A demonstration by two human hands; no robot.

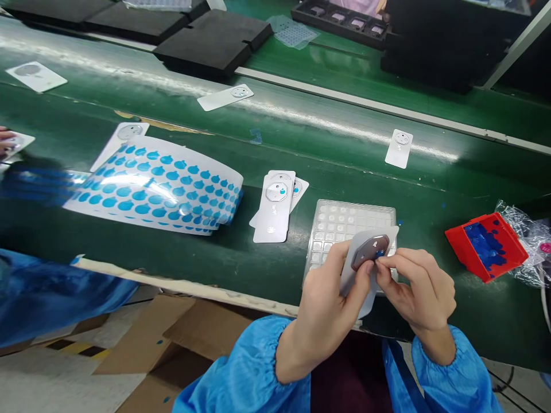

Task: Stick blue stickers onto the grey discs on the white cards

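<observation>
My left hand [325, 304] is closed around two overlapping pale flat panels, holding them tilted above a clear plastic tray. The front panel [350, 261] has a dark glossy plate [365, 252] with rounded corners. My right hand [419, 287] pinches at the edge of that plate, on a small blue film sticker [380, 253]; my fingertips partly hide it. Under my hands, the clear tray [321, 221] has rows of small square pockets, some with pale pieces. To its left lie overlapping white panels [275, 221] with round silvery plates and blue dots.
A curled sheet of blue stickers [150, 183] lies left. A red box [516, 249] with blue film scraps stands right, beside crumpled clear plastic [536, 241]. More panels [399, 150] lie along the conveyor. Black foam trays [215, 40] stand behind. Another person's hand [6, 140] holds a panel at far left.
</observation>
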